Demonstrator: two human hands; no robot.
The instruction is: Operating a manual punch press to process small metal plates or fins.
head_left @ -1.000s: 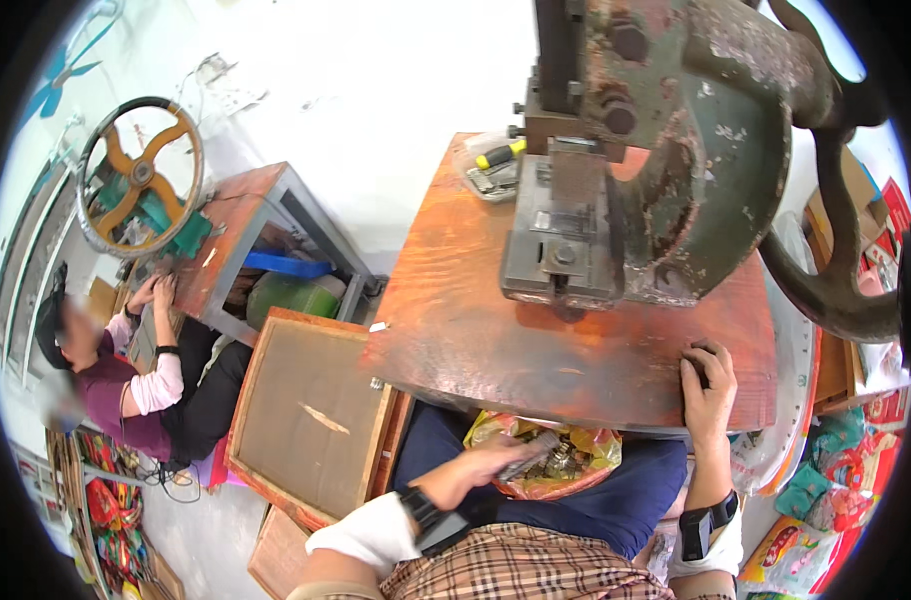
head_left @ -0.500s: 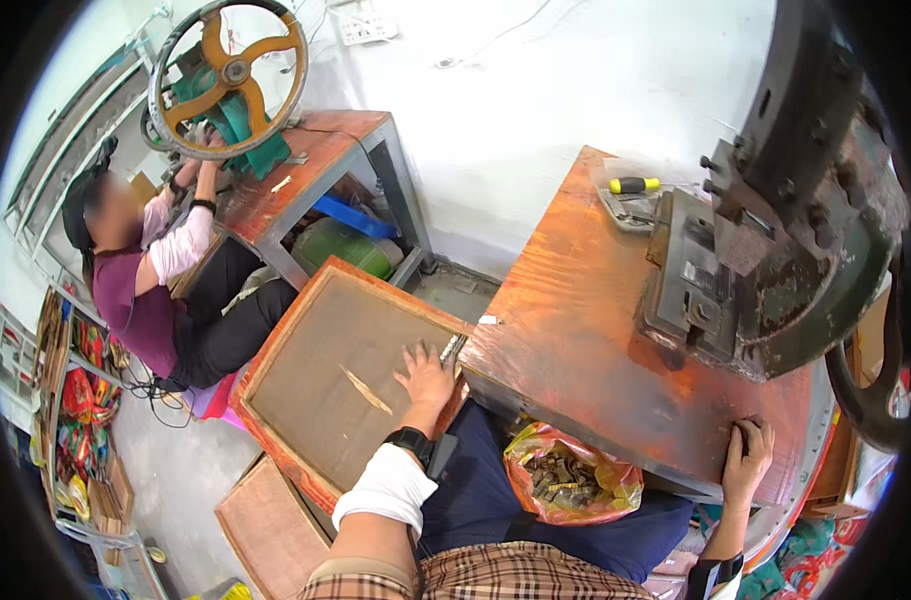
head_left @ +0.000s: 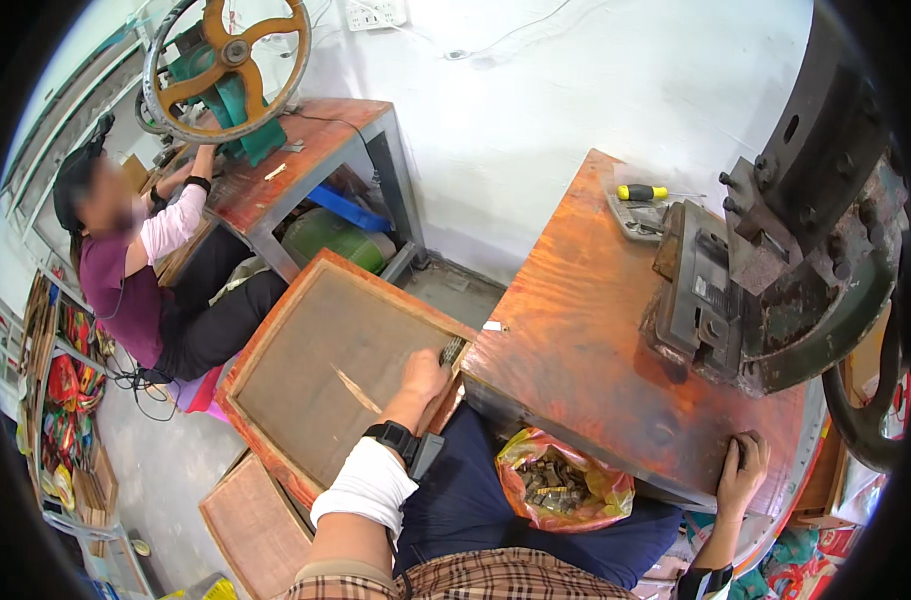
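My left hand (head_left: 426, 376) is over the right side of a shallow wooden tray (head_left: 266, 330) with an orange-red rim. Its fingers are curled in beside a short row of small metal pieces (head_left: 453, 350) at the tray's right edge; whatever they hold is hidden. My right hand (head_left: 744, 468) rests on the near right part of the stained wooden bench (head_left: 576, 330), fingers loosely bent on the surface, with nothing visible in them. Between the hands, on my lap, lies an open red-and-yellow plastic bag (head_left: 616, 490) of small metal pieces (head_left: 556, 484).
A heavy hand press (head_left: 716, 300) stands on the bench's right, its handwheel (head_left: 866, 390) beside it. Behind it lie a yellow-black screwdriver (head_left: 642, 192) and a small tray (head_left: 631, 220). At left a co-worker (head_left: 126, 250) sits at another press (head_left: 226, 90). A wooden board (head_left: 256, 525) lies low left.
My left hand has gone from spread fingers on the tray to curled fingers by the row of metal pieces. The right hand stays on the bench. The view has shifted slightly.
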